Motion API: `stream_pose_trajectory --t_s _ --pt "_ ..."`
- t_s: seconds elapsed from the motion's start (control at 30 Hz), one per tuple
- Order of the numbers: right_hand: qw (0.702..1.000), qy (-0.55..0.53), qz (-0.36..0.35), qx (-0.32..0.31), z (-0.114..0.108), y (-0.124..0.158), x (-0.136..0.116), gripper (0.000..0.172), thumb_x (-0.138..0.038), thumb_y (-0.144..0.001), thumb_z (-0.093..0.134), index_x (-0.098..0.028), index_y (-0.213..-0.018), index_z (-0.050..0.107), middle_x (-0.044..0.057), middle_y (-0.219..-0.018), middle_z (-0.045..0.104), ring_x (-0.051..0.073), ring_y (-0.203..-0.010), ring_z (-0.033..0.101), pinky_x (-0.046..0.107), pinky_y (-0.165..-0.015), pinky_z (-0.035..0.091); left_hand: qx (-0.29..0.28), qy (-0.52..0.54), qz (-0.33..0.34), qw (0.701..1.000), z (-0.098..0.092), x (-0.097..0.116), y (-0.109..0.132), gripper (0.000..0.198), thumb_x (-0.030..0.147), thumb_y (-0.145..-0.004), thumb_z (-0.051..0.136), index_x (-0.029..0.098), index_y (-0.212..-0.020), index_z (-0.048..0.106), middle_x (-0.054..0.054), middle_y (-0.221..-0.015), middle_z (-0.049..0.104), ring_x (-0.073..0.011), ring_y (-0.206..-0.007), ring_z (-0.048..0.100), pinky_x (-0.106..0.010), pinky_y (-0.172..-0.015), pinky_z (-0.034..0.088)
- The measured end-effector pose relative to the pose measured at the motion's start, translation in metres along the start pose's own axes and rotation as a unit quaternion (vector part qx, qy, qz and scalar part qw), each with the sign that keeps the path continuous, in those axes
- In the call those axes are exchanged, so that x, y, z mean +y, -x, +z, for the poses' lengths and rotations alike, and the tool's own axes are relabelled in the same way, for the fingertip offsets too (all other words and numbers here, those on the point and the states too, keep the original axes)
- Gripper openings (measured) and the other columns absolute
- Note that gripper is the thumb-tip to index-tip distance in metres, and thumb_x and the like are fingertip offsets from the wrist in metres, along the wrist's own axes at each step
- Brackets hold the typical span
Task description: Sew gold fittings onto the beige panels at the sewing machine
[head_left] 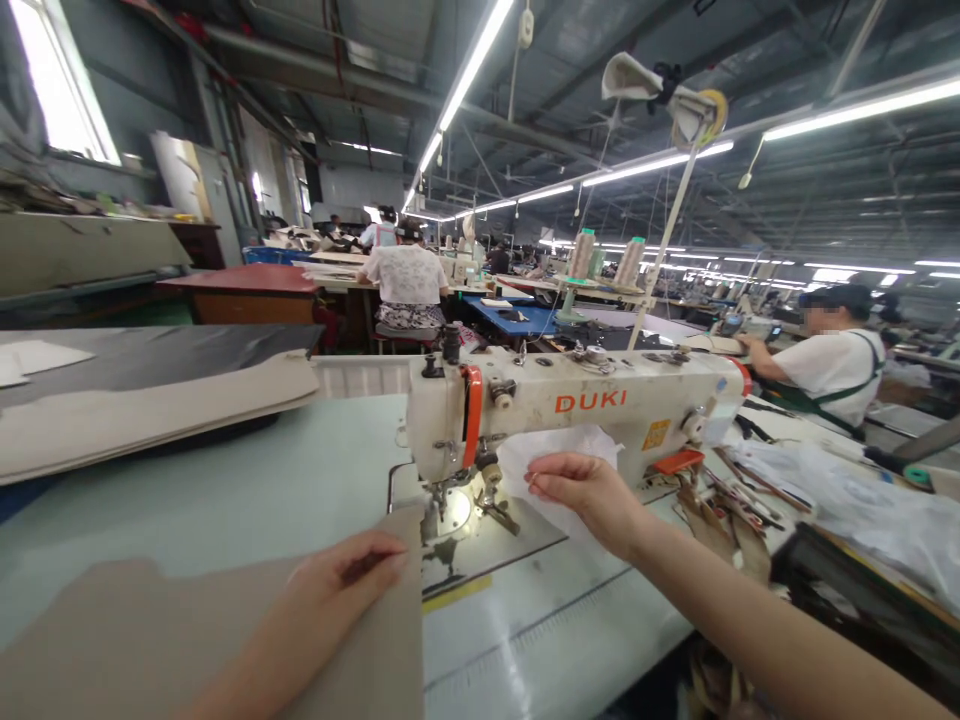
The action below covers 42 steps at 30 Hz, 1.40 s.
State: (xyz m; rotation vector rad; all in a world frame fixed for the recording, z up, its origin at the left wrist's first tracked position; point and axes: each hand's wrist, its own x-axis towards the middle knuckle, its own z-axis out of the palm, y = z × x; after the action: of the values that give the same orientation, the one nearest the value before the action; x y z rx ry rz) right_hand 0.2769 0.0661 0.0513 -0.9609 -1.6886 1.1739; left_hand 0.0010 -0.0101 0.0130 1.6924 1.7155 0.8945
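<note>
My left hand (341, 590) lies over a large greyish-beige panel (150, 620), its thumb and fingertips closed together at the panel's right edge. That edge reaches the metal plate below the needle area of a white sewing machine (540, 395) marked "DUKI". In front of the machine's arm, my right hand (589, 490) is closed in a pinch. Whatever sits between those fingertips is too small to make out. Directly behind the fingers hangs a thin white sheet (517, 455), partly covered by the hand. A lamp lights the needle plate (454, 510).
More beige panels (157, 415) are stacked at the left. Scissors and brown strips (731, 520) lie right of the machine, beside clear plastic (862, 500). Thread cones (581, 255) stand behind it. One co-worker (832, 350) sits at the right, another (409, 275) ahead.
</note>
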Motion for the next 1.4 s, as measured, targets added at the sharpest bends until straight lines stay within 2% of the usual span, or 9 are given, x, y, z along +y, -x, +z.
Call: stream_pose_trajectory --t_s 0.1,0.27,0.4,0.6,0.83,0.97,1.13,1.27,1.4 --pt "0.980 -0.183 0.070 -0.034 0.024 0.013 -0.009 0.035 -0.042 -0.058 0.081 -0.017 -0.080 0.069 0.005 -0.083 0.070 0.017 -0.077 0.066 0.032 -0.076 0.052 -0.004 0.005 0.028 1.000 0.001 0.006 0.008 0.027 0.045 -0.076 0.052 0.024 -0.076 0.069 0.003 -0.070 0.069 -0.0201 -0.072 0.063 -0.024 -0.066 0.046" --pt "0.948 -0.270 0.145 -0.089 0.066 0.020 -0.007 0.032 -0.033 -0.057 0.083 -0.016 -0.076 0.065 0.004 -0.085 0.070 0.014 -0.075 0.067 0.025 -0.073 0.052 0.018 0.030 0.051 0.998 0.001 0.008 0.018 0.022 0.035 -0.079 0.050 0.021 -0.076 0.066 0.002 -0.065 0.065 -0.0167 -0.066 0.060 -0.024 -0.064 0.045" --pt "0.938 -0.280 0.182 -0.090 0.087 0.017 0.003 0.032 -0.031 -0.056 0.083 -0.015 -0.076 0.064 0.003 -0.080 0.071 0.012 -0.070 0.067 0.021 -0.067 0.052 0.038 0.024 0.080 0.996 -0.001 0.007 0.022 0.019 0.031 -0.081 0.050 0.020 -0.077 0.065 0.003 -0.066 0.065 -0.0146 -0.064 0.059 -0.023 -0.062 0.044" --pt "0.963 -0.190 0.182 -0.057 0.104 0.007 0.010 0.030 -0.029 -0.054 0.081 -0.016 -0.074 0.062 -0.004 -0.059 0.065 0.010 -0.052 0.062 0.020 -0.052 0.048 0.056 -0.018 0.118 0.991 -0.001 0.006 0.022 0.019 0.028 -0.082 0.050 0.021 -0.079 0.067 0.003 -0.069 0.067 -0.0135 -0.064 0.060 -0.022 -0.063 0.044" --pt "0.939 -0.216 0.238 -0.120 0.110 0.004 0.009 0.026 -0.026 -0.054 0.079 -0.014 -0.072 0.066 0.002 -0.066 0.069 0.014 -0.064 0.066 0.029 -0.071 0.052 0.088 -0.059 0.194 0.975 0.004 0.000 0.020 0.019 0.021 -0.082 0.048 0.021 -0.077 0.066 0.002 -0.072 0.067 -0.0124 -0.067 0.060 -0.021 -0.064 0.043" --pt "0.922 -0.261 0.243 -0.149 0.104 0.004 0.010 0.034 -0.024 -0.050 0.083 -0.014 -0.080 0.070 0.005 -0.076 0.072 0.016 -0.076 0.068 0.030 -0.080 0.050 0.094 -0.055 0.176 0.978 0.004 0.000 0.019 0.018 0.022 -0.082 0.050 0.021 -0.077 0.067 0.002 -0.070 0.067 -0.0122 -0.064 0.059 -0.020 -0.062 0.042" --pt "0.933 -0.225 0.227 -0.165 0.100 0.001 0.018 0.039 -0.031 -0.050 0.085 -0.016 -0.083 0.071 0.004 -0.077 0.072 0.018 -0.078 0.068 0.032 -0.079 0.050 0.069 -0.023 0.114 0.991 0.002 0.003 0.017 0.017 0.024 -0.080 0.052 0.021 -0.075 0.068 0.003 -0.067 0.066 -0.0127 -0.062 0.058 -0.020 -0.060 0.041" --pt "0.942 -0.198 0.209 -0.172 0.101 -0.002 0.023 0.041 -0.040 -0.053 0.084 -0.015 -0.082 0.070 0.004 -0.074 0.070 0.017 -0.072 0.068 0.030 -0.071 0.052 0.018 0.088 0.036 0.995 0.000 0.005 0.014 0.017 0.030 -0.076 0.056 0.019 -0.071 0.067 0.003 -0.061 0.063 -0.0126 -0.058 0.055 -0.021 -0.056 0.041" --pt "0.951 -0.189 0.173 -0.174 0.101 -0.004 0.025 0.040 -0.046 -0.057 0.080 -0.013 -0.078 0.069 0.002 -0.065 0.068 0.014 -0.060 0.065 0.026 -0.061 0.051 -0.026 0.214 -0.019 0.976 -0.001 0.005 0.009 0.014 0.031 -0.068 0.061 0.017 -0.068 0.064 0.003 -0.058 0.062 -0.0117 -0.053 0.054 -0.022 -0.055 0.043"
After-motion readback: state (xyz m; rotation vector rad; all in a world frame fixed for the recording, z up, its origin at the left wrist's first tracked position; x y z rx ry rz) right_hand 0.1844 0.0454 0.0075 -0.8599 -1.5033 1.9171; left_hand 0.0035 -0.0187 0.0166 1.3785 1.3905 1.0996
